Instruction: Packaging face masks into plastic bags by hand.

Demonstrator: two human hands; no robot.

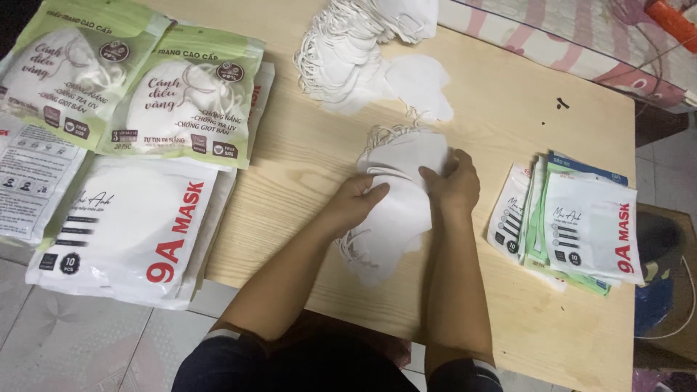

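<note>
Both my hands on one stack of white masks (396, 199) — middle of the wooden table (508, 109).

My left hand (353, 202) grips the stack's left edge, thumb on top; my right hand (454, 183) closes over its upper right edge. The stack lies between them, its long axis going from far to near — toward me. Both hands touch it, neither is nearer. Filled packets (131, 225) lie left, flat packets (573, 225) right.

Pale wooden table (508, 101) over grey tiled floor (65, 341), patterned mattress (581, 36) behind
</note>
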